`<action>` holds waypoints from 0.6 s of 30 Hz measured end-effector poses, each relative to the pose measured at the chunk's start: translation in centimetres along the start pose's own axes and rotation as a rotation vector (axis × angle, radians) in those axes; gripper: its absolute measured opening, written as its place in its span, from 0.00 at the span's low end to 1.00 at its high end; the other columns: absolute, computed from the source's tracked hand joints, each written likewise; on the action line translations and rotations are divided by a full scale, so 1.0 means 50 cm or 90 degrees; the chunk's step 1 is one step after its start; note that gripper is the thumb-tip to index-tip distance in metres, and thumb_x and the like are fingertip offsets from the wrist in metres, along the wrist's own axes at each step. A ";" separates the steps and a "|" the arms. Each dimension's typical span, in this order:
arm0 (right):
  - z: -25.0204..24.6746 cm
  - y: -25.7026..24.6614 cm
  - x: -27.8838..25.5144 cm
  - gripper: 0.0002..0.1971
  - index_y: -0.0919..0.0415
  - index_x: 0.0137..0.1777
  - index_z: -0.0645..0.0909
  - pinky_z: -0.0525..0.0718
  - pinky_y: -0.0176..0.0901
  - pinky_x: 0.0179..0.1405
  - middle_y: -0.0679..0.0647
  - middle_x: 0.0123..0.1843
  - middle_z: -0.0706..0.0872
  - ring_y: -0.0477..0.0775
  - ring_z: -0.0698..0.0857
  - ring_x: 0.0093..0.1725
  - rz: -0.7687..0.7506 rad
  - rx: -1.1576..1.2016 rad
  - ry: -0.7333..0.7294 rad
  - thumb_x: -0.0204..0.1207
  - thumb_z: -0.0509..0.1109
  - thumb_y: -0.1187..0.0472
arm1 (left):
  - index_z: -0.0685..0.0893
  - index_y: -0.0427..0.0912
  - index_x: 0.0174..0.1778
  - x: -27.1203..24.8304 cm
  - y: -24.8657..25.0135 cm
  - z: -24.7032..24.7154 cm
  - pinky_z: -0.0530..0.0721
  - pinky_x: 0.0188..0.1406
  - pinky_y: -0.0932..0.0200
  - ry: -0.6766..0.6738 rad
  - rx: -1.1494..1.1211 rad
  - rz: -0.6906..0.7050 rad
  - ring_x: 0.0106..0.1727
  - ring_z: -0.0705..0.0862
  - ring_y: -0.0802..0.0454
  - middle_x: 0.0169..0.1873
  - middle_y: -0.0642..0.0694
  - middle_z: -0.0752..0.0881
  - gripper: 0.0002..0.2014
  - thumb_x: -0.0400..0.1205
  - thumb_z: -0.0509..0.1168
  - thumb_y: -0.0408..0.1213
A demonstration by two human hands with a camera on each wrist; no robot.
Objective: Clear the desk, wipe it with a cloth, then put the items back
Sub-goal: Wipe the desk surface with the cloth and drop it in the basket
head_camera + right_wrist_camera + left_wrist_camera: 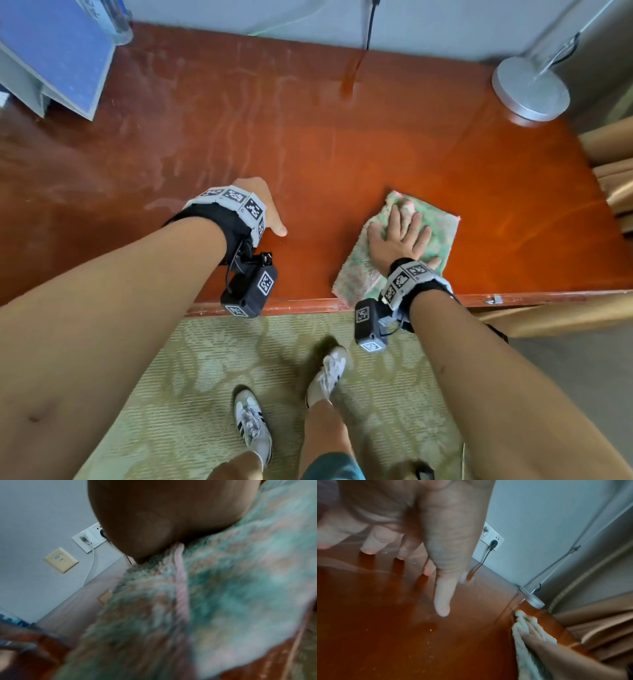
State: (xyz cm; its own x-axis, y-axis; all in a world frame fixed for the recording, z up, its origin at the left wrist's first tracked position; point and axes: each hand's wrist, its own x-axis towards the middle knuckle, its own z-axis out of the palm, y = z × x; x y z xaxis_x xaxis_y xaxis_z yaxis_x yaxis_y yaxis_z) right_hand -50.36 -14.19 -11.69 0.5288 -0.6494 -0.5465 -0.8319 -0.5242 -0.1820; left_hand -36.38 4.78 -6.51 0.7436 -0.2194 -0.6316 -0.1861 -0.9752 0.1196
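Green cloth is pressed flat on desk near edge by right hand, fingers straight. Left hand is rested alongside, fingertips down, relaxed, nothing held.

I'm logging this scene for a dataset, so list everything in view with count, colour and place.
desk: one, reddish-brown, streaked on its left half
cloth: one, green and pink, near the front edge, right of centre
lamp base: one, silver, back right corner
folder: one, blue, back left
cable: one, black, at the back wall
wall sockets: white, above the desk
curtain: tan, right of the desk
rug: green, on the floor
shoes: two, white
left hand: fingertips resting on the desk
right hand: flat on the cloth
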 end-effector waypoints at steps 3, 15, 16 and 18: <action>0.010 -0.055 0.006 0.32 0.34 0.82 0.32 0.31 0.78 0.74 0.47 0.84 0.25 0.57 0.27 0.83 -0.033 -0.017 -0.008 0.81 0.41 0.36 | 0.58 0.47 0.83 0.017 0.024 0.011 0.69 0.74 0.34 0.032 0.019 0.018 0.81 0.55 0.32 0.83 0.38 0.51 0.55 0.63 0.82 0.50; -0.087 -0.047 0.170 0.32 0.30 0.81 0.33 0.30 0.76 0.75 0.41 0.84 0.26 0.52 0.27 0.83 -0.127 -0.052 -0.029 0.80 0.44 0.32 | 0.34 0.63 0.82 0.134 0.175 -0.031 0.55 0.76 0.26 -0.051 0.031 0.044 0.80 0.28 0.32 0.81 0.47 0.27 0.70 0.60 0.84 0.50; -0.102 -0.056 0.187 0.33 0.31 0.82 0.34 0.32 0.78 0.75 0.43 0.84 0.27 0.54 0.28 0.83 -0.071 -0.020 -0.024 0.81 0.44 0.33 | 0.34 0.63 0.82 0.141 0.171 -0.031 0.56 0.77 0.26 -0.059 0.023 0.038 0.80 0.28 0.32 0.81 0.49 0.27 0.70 0.59 0.84 0.51; -0.118 -0.091 0.209 0.32 0.34 0.83 0.35 0.34 0.80 0.74 0.47 0.85 0.28 0.58 0.29 0.83 0.003 0.039 -0.003 0.82 0.44 0.35 | 0.33 0.64 0.81 0.143 0.164 -0.031 0.55 0.77 0.27 -0.074 0.014 0.036 0.80 0.28 0.34 0.81 0.50 0.27 0.70 0.58 0.84 0.53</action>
State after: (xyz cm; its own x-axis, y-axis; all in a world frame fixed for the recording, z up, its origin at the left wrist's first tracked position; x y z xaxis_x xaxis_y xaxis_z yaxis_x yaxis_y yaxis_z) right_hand -40.05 -21.85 -11.74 0.5235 -0.6491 -0.5520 -0.8435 -0.4862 -0.2283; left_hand -31.59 -4.82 -8.88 0.6518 -0.2681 -0.7094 -0.2407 -0.9602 0.1418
